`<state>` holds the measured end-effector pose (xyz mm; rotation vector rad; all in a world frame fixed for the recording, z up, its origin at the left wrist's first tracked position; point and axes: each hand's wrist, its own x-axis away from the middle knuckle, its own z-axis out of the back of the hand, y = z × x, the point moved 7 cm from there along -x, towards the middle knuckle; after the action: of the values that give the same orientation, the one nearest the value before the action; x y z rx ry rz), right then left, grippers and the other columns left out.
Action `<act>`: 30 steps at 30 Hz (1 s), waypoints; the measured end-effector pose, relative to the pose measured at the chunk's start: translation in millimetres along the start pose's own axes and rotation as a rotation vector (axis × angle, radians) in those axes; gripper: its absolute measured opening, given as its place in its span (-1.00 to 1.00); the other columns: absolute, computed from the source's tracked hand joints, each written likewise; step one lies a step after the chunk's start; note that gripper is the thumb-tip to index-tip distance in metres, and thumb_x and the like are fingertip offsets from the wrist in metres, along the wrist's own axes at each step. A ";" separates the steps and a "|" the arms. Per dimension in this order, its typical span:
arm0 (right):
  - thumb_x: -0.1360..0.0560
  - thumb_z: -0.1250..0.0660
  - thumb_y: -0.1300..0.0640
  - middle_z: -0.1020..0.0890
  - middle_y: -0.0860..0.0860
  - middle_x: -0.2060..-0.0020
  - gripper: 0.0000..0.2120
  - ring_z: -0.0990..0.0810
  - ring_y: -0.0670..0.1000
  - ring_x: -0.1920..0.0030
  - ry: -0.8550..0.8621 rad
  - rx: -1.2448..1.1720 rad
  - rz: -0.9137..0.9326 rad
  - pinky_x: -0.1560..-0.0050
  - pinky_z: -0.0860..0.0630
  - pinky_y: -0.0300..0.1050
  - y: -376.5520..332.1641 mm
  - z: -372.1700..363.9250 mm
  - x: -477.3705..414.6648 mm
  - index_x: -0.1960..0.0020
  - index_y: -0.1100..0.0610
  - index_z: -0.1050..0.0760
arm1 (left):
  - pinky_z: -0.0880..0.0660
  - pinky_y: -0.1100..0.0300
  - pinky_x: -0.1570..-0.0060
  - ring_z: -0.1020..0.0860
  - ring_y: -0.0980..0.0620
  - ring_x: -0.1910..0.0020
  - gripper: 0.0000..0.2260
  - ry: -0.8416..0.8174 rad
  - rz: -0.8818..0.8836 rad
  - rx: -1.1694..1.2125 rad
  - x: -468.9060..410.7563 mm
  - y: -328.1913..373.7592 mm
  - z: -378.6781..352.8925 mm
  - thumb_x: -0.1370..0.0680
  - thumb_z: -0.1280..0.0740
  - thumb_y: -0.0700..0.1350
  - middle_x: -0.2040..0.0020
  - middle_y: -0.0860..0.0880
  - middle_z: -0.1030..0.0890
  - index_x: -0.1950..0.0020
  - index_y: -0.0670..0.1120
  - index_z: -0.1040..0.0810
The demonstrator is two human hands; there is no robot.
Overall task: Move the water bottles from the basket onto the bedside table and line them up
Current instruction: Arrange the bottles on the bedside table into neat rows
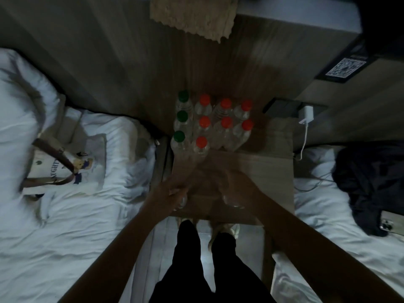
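Note:
On the wooden bedside table (pixel 269 171), clear water bottles stand in rows at the back. Three with green caps (pixel 182 115) form the left column, and several with red caps (pixel 226 122) stand to their right. Both of my hands are over the table's front part, blurred by motion. My left hand (pixel 175 186) is closed around a clear bottle (pixel 181 202). My right hand (pixel 236 184) is closed around another clear bottle (pixel 232 201). A cream tote bag (pixel 65 162) with brown handles lies on the left bed.
A white charger (pixel 307 113) with its cable hangs beside a dark device (pixel 282 108) at the table's back right. Dark clothing (pixel 371 184) lies on the right bed. A QR-code card (pixel 345 67) sits on the headboard shelf. My legs stand between the beds.

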<state>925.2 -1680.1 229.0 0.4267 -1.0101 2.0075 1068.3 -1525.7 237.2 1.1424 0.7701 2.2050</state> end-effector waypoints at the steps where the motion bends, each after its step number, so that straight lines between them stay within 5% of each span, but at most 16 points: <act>1: -0.51 -0.31 0.10 -0.55 0.19 -0.20 -0.46 -0.55 0.16 -0.16 -0.014 0.011 -0.005 0.04 -0.34 -0.22 4.4 1.9 8.6 -0.43 0.21 -0.26 | -0.37 0.50 0.35 -0.49 0.36 0.37 -0.81 -0.022 0.010 -0.016 6.3 1.7 -3.9 -0.53 -0.33 -0.15 0.22 0.13 -0.47 -0.10 0.04 -0.43; 5: -0.52 -0.31 0.14 -0.60 0.13 -0.11 -0.60 -0.56 0.13 -0.14 -0.028 0.158 0.054 0.05 -0.31 -0.24 17.1 -0.7 33.2 -0.33 0.19 -0.41 | -0.35 0.31 0.19 -0.47 0.11 0.05 -0.61 -0.024 0.037 -0.065 15.5 -5.8 -13.2 -0.47 -0.40 -0.12 -0.09 -0.06 -0.56 -0.28 -0.11 -0.46; 9: -0.45 -0.33 0.19 -0.63 0.15 -0.04 -0.71 -0.58 0.16 -0.08 0.080 0.157 0.005 -0.06 -0.44 -0.09 39.8 -2.4 38.4 -0.16 0.20 -0.54 | -0.32 0.26 0.18 -0.45 0.08 0.11 -0.68 0.060 0.029 -0.128 18.6 -4.1 -11.3 -0.43 -0.40 -0.23 0.03 -0.07 -0.56 -0.19 -0.16 -0.53; 17: -0.49 -0.36 0.05 -0.57 0.09 -0.15 -0.58 -0.55 0.09 -0.13 0.162 0.053 -0.056 -0.07 -0.40 -0.15 61.2 -2.8 54.6 -0.30 0.12 -0.39 | -0.36 0.26 0.23 -0.52 0.07 0.22 -0.73 0.207 -0.027 -0.125 20.0 -4.4 -12.6 -0.42 -0.45 -0.11 0.17 0.02 -0.58 -0.10 -0.05 -0.56; 21: -0.49 -0.35 -0.01 -0.62 0.12 -0.08 -0.60 -0.59 0.10 -0.05 0.177 0.064 -0.073 0.04 -0.39 -0.15 69.2 2.4 51.0 -0.25 0.15 -0.44 | -0.35 0.31 0.32 -0.54 0.08 0.21 -0.76 0.155 -0.041 -0.157 11.7 8.2 -18.5 -0.43 -0.43 -0.09 0.18 0.01 -0.59 -0.07 -0.05 -0.56; 30: -0.46 -0.37 -0.07 -0.62 0.11 -0.09 -0.57 -0.58 0.11 -0.08 0.265 0.103 -0.073 0.01 -0.38 -0.15 67.4 40.5 25.3 -0.23 0.12 -0.43 | -0.42 0.31 0.08 -0.54 0.14 0.14 -0.80 0.028 -0.248 -0.231 -24.9 66.2 -57.0 -0.49 -0.35 0.03 0.12 0.08 -0.59 -0.06 -0.03 -0.51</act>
<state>853.7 -1721.1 235.5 0.2392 -0.7203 1.9934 1019.6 -1602.2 242.5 0.8566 0.6128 2.0428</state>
